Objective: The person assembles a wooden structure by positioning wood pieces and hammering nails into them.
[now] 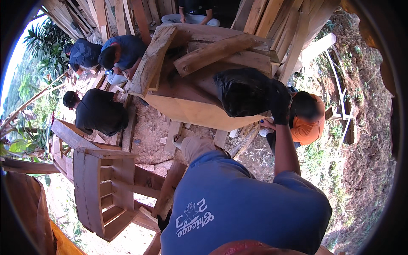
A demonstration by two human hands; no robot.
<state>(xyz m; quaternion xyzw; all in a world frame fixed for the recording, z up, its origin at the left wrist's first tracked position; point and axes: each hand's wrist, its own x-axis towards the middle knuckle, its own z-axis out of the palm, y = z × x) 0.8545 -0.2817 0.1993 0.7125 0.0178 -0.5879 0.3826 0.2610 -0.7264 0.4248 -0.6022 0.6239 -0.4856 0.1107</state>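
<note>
My right arm reaches forward from my blue shirt to a black plastic bag (244, 91) that lies on a large curved wooden hull (191, 108). My right hand (269, 122) grips the lower edge of the bag, fingers curled into the plastic. A dark shape (162, 221) at the left edge of my shirt, against a sloping plank (170, 187), may be my left hand; its fingers cannot be made out. My knee in tan trousers (197, 146) points toward the hull.
Rough timbers (214, 53) and a thick beam (151, 61) lie on the hull. A person in an orange shirt (307, 129) crouches right of my arm. Others bend over at left (100, 111), (121, 50). A wooden ribbed frame (102, 187) stands lower left; bare earth lies right.
</note>
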